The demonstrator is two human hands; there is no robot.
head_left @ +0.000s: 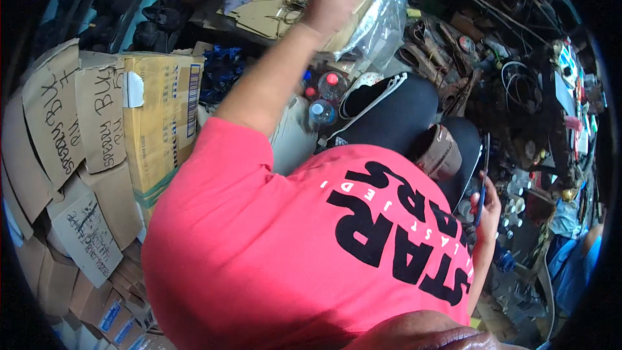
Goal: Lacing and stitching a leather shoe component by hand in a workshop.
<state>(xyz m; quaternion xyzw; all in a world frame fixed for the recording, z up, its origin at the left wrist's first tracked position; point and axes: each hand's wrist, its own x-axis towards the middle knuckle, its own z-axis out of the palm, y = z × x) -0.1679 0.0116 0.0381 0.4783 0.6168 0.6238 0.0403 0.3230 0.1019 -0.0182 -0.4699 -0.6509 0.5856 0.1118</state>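
Note:
My left hand (337, 1) is raised over a flat cardboard sheet (259, 16) at the top, beside a loose tangle of thin cord (295, 3). Motion smears its fingers, so whether they hold anything is unclear. At the right, next to my knee, my right hand (487, 202) is closed round a slim tool with a blue handle and a narrow dark upper part (482, 193); its exact kind is not plain. A brown leather shoe piece (442, 154) rests on my lap between my dark-clad legs, touched by neither hand.
Clear plastic sheeting (382, 32) drapes over the cardboard's right side. Bottles (322, 111) stand below it. Stacked cartons (159, 116) fill the left. Old shoes (424, 52) lie heaped at the upper right, with small bottles (515, 207) and a cluttered shelf (567, 97) along the right.

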